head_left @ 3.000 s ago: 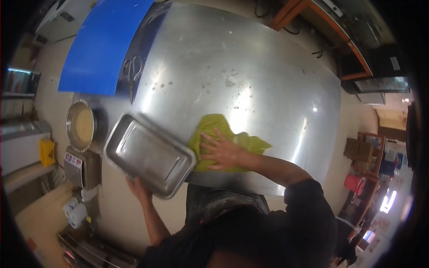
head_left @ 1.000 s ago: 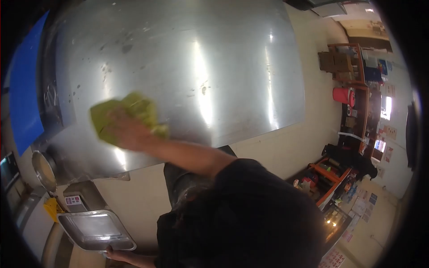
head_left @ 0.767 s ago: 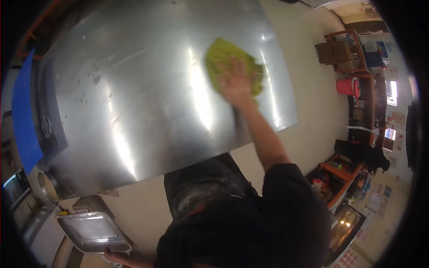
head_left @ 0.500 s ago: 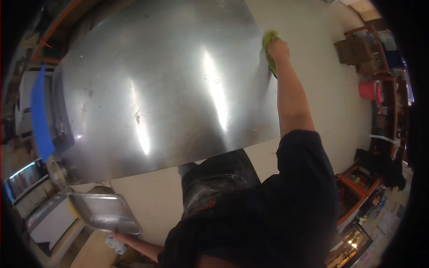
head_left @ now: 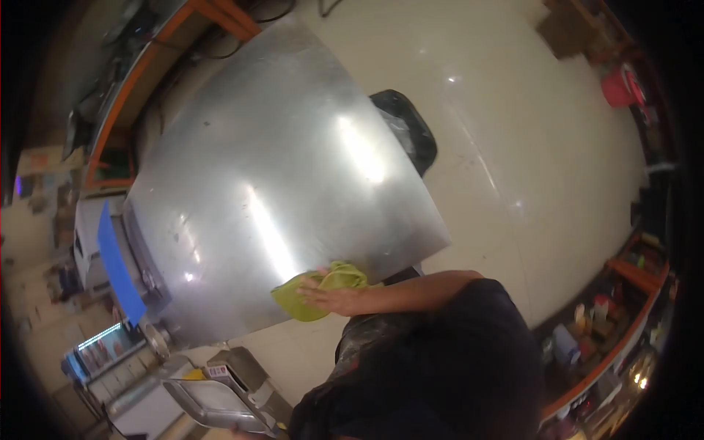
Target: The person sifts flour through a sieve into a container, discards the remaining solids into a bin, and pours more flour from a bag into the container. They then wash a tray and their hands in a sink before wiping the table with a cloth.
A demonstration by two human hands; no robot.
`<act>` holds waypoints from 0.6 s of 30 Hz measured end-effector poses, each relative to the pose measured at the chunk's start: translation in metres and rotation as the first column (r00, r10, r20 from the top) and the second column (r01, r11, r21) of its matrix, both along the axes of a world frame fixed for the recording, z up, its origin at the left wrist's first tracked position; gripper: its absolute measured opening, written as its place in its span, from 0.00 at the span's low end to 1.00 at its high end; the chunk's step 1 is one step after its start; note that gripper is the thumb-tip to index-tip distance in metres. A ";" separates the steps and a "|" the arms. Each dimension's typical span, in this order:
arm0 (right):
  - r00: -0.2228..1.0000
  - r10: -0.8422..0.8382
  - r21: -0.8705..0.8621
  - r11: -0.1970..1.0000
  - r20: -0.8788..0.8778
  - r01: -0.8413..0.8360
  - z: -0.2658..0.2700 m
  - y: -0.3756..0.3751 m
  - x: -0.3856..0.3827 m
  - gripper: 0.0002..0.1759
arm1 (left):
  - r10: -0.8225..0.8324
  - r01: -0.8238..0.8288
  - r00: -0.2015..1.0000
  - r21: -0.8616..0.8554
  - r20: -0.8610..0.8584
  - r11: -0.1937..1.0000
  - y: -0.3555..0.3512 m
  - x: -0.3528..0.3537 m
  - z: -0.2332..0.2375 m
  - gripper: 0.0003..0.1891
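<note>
My right hand (head_left: pixel 331 299) lies on a crumpled yellow-green cloth (head_left: pixel 299 299) and presses it against the near edge of a metal table (head_left: pixel 293 154). Part of the cloth bunches up beyond my fingers, and one corner hangs over the edge. Down at the lower left is a shallow metal tray (head_left: pixel 218 400), tilted, away from the tabletop. My left hand (head_left: pixel 243 434) shows only as a sliver beside the tray's lower edge; its fingers are hidden. Streaks of light reflect off the tabletop.
A dark bin with a liner (head_left: pixel 414 136) stands past the table's far right edge. Blue tape or sheet (head_left: pixel 119 260) hangs at the left end. Orange shelving (head_left: pixel 121 110) runs along the upper left, and a loaded shelf (head_left: pixel 587 330) stands at the right. A red bucket (head_left: pixel 622 86) is farther off.
My right hand has swept the cloth from the far right edge to the near edge of the table. The view has turned, showing the bin. My left hand has mostly left the picture.
</note>
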State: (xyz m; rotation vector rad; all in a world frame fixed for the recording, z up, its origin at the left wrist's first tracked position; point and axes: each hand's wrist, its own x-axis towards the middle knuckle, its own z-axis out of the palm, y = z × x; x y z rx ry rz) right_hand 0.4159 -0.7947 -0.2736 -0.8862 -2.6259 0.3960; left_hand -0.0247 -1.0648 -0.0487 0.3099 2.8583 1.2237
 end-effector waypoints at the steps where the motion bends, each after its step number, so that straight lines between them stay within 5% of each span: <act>1: 0.987 -0.010 -0.187 0.982 -0.161 -0.020 0.002 0.005 0.010 0.29 | 0.014 -0.014 1.000 0.002 -0.014 1.000 -0.004 0.003 0.007 0.16; 3: 0.984 -0.095 -0.486 0.874 -0.152 0.009 0.100 0.069 0.109 0.31 | 0.029 -0.029 0.999 0.025 -0.027 0.999 -0.010 -0.003 0.017 0.16; 4: 0.977 -0.147 -0.320 0.928 0.153 0.190 0.071 0.087 0.126 0.32 | 0.027 -0.026 0.999 0.047 -0.028 0.999 -0.013 -0.007 0.019 0.15; 5: 0.953 -0.303 -0.306 0.905 0.029 0.297 0.077 0.115 0.163 0.33 | 0.014 -0.012 1.000 0.076 -0.026 0.997 -0.019 -0.015 0.022 0.15; 6: 0.853 -0.506 -0.111 0.847 0.127 0.519 0.079 0.147 0.186 0.30 | 0.009 -0.007 1.000 0.110 -0.019 0.994 -0.029 -0.021 0.026 0.15; 8: 0.464 -0.848 0.227 0.520 0.257 0.824 0.083 0.208 0.232 0.25 | 0.001 -0.004 1.000 0.193 0.016 0.981 -0.054 -0.033 0.021 0.15; 10: 0.408 -0.913 0.352 0.377 -0.013 0.857 0.028 0.256 0.281 0.14 | 0.018 -0.045 0.994 0.264 0.103 0.963 -0.078 -0.042 0.008 0.15; 11: 0.479 -0.857 0.236 0.433 -0.191 0.870 0.088 0.276 0.266 0.13 | 0.035 -0.082 0.987 0.309 0.156 0.947 -0.086 -0.041 -0.005 0.15; 12: 0.410 -0.904 0.064 0.405 -0.119 0.912 0.119 0.296 0.255 0.16 | 0.045 -0.117 0.977 0.349 0.207 0.930 -0.094 -0.041 -0.017 0.14; 14: 0.569 -0.816 -0.177 0.578 -0.100 0.797 0.182 0.313 0.210 0.20 | 0.055 -0.180 0.951 0.397 0.306 0.900 -0.107 -0.037 -0.041 0.14; 17: 0.760 -0.517 -0.339 0.850 -0.393 0.403 0.226 0.328 0.102 0.25 | 0.118 -0.363 0.856 0.422 0.503 0.831 -0.113 -0.039 -0.068 0.13; 18: 0.839 -0.480 -0.277 0.868 -0.254 0.413 0.237 0.325 0.055 0.25 | 0.156 -0.445 0.804 0.405 0.574 0.799 -0.109 -0.036 -0.074 0.12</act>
